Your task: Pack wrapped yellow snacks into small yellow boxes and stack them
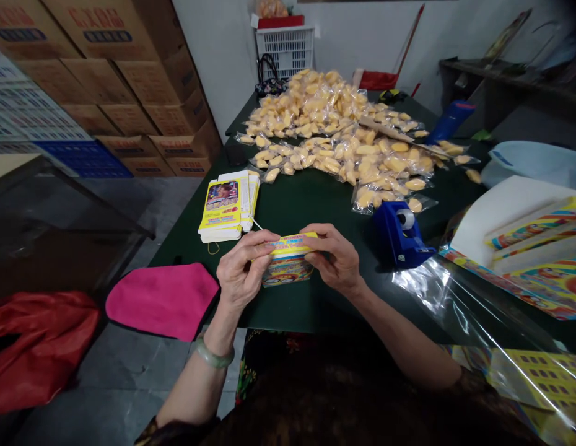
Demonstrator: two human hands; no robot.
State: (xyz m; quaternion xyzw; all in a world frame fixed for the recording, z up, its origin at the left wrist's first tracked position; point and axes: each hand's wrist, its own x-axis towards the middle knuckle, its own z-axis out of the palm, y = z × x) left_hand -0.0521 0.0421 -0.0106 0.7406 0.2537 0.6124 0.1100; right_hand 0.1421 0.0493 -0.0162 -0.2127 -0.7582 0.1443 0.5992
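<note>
Between my two hands is a small printed carton [288,272], yellow along its upper edge with a colourful front. My left hand [244,266] pinches its left end with thumb and fingers. At the other end my right hand [337,257] grips the top corner in the same way. The carton is held just above the dark green table, near its front edge. Behind my left hand lies a stack of flat yellow cartons [223,207], with a loose rubber band beside it.
Clear-wrapped yellow pieces [325,118] are heaped across the table's far half. To the right stand a blue tape dispenser [399,235], an open display box [478,217] holding cartons, and a light blue basin [539,161]. A pink cloth item [162,300] overhangs the left edge. Brown boxes [97,80] are stacked beyond.
</note>
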